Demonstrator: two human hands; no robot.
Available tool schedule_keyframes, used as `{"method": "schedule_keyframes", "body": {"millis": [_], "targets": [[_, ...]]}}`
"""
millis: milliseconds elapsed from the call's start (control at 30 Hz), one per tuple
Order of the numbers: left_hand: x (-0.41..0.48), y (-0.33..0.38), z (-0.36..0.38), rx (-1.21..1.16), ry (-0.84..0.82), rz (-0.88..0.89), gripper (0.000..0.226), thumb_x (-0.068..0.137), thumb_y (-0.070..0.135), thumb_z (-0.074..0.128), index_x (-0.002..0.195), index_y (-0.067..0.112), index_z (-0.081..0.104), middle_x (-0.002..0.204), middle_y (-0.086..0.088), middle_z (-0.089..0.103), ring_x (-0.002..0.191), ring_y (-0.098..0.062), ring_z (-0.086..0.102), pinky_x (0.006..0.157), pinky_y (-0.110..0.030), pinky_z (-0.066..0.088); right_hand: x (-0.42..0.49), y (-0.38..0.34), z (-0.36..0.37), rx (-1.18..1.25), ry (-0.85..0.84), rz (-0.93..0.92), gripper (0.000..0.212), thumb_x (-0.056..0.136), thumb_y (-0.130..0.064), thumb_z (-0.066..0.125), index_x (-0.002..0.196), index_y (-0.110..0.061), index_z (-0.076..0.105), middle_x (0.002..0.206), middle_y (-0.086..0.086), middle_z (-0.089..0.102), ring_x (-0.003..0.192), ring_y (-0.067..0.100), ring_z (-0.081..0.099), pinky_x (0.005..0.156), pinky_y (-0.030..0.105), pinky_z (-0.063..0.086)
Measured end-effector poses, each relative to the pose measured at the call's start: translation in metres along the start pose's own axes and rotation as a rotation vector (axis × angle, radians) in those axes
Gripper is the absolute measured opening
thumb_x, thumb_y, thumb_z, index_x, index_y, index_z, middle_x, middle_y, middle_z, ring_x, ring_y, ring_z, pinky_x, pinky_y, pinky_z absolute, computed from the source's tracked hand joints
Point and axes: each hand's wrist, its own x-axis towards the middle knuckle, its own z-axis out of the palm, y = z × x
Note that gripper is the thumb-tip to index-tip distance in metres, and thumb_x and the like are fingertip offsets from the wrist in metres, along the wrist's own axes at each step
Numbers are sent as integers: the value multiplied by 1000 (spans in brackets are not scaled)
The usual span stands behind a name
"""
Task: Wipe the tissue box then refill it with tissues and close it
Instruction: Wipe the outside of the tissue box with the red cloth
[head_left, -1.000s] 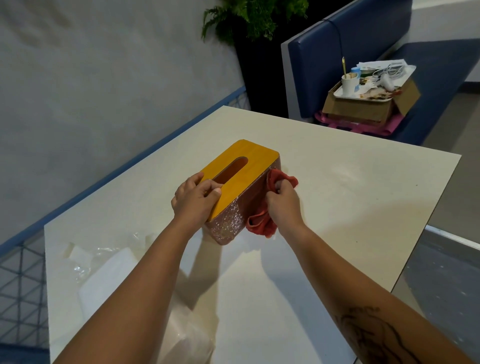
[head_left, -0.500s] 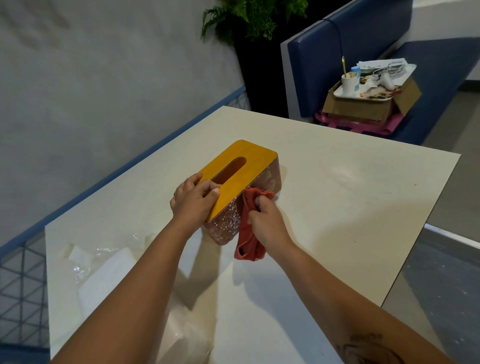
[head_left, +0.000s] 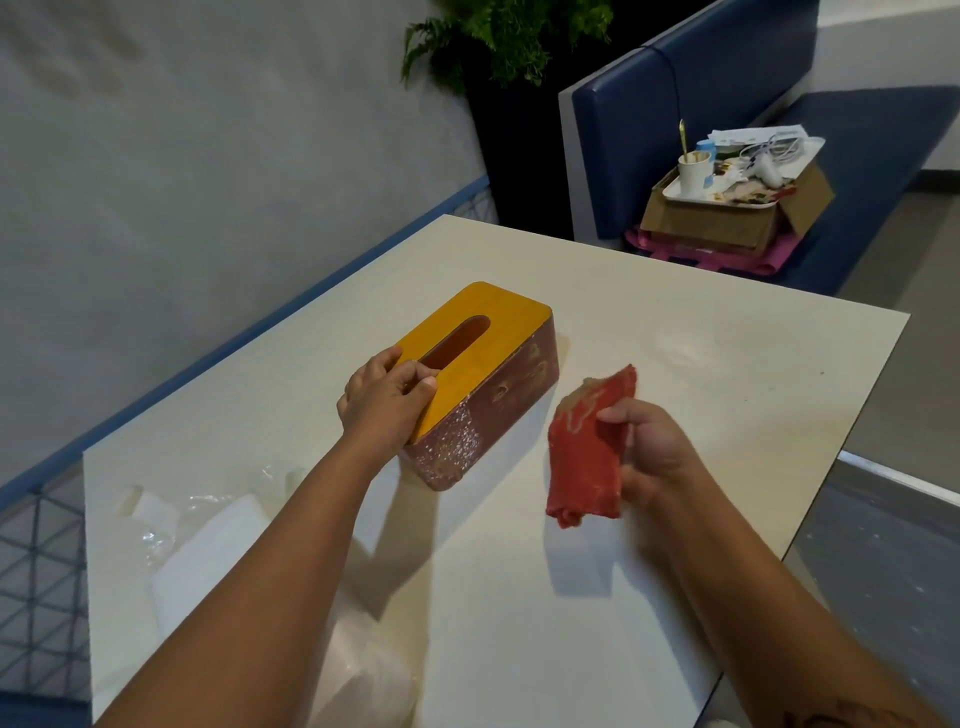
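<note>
The tissue box (head_left: 511, 384), dark red with pale smears on its side and a yellow wooden lid with an oval slot, stands on the cream table (head_left: 701, 395). My left hand (head_left: 384, 402) grips its near end, fingers curled over the lid's edge by the slot. My right hand (head_left: 649, 449) holds a folded red cloth (head_left: 587, 457), soiled with pale residue, in the air to the right of the box and apart from it. White tissue stacks in clear plastic (head_left: 208, 540) lie at the table's near left corner.
A blue bench (head_left: 727, 104) behind the table carries a cardboard box (head_left: 727, 218) with a white tray, a cup and cables. A potted fern (head_left: 509, 36) stands in the corner. The table's right edge drops to the floor.
My right hand has drawn the red cloth off the box's side and lifted it to the right, turning its soiled face up. My left hand keeps its grip on the box.
</note>
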Motion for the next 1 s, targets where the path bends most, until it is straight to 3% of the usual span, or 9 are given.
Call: {"method": "schedule_keyframes", "body": {"millis": [100, 233, 367, 567, 667, 767, 900, 1000], "targets": [[0, 0, 0, 0, 3, 3, 21, 95, 39, 44, 99, 31, 63, 149, 6, 31, 139, -22, 22, 110, -47, 16, -3, -11, -4, -184, 135, -54, 27, 82, 0, 40, 105, -3, 55, 89, 18, 62, 79, 32, 60, 72, 42, 50], [0, -1, 0, 6, 0, 5, 23, 95, 39, 43, 101, 31, 63, 149, 6, 31, 139, -22, 22, 110, -47, 16, -1, -16, 9, -500, 295, -273, 30, 80, 6, 42, 94, -8, 64, 85, 11, 65, 73, 26, 63, 63, 31, 49], [-1, 0, 0, 6, -5, 3, 22, 95, 40, 43, 101, 31, 63, 149, 6, 31, 139, -22, 22, 110, -47, 16, 9, -5, 24, -716, 272, -367, 32, 78, 8, 38, 91, -7, 63, 83, 12, 61, 72, 28, 58, 57, 28, 48], [-1, 0, -1, -13, -9, 5, 18, 95, 40, 44, 98, 34, 61, 149, 6, 31, 138, -21, 22, 110, -47, 16, 22, 14, 39, -871, 251, -510, 48, 87, 2, 37, 122, -21, 61, 106, 2, 65, 91, 22, 60, 79, 37, 50], [-1, 0, -1, -29, 3, 4, 16, 94, 38, 45, 96, 35, 61, 148, 7, 32, 138, -21, 22, 110, -46, 15, 20, 16, 41, -899, 235, -554, 47, 83, 5, 41, 116, -19, 64, 106, 0, 61, 96, 22, 58, 84, 36, 49], [-1, -1, 0, -35, 12, 3, 15, 94, 38, 46, 94, 36, 61, 148, 7, 32, 138, -21, 22, 110, -47, 15, 13, 23, 45, -936, 183, -595, 44, 81, 9, 43, 108, -17, 66, 92, -9, 57, 92, 18, 55, 80, 30, 46], [-1, -1, 0, -23, 9, -6, 20, 95, 38, 45, 100, 33, 63, 148, 6, 31, 139, -22, 21, 110, -47, 15, 2, 42, 50, -992, 86, -610, 40, 83, 6, 44, 105, -17, 68, 87, -10, 57, 87, 19, 57, 77, 35, 49], [-1, 0, 0, -18, 1, -11, 20, 95, 38, 45, 100, 32, 63, 149, 6, 31, 139, -22, 21, 110, -47, 15, -3, 41, 49, -971, 14, -458, 44, 83, 8, 43, 92, -27, 68, 87, -2, 64, 84, 21, 61, 74, 34, 50]]}}
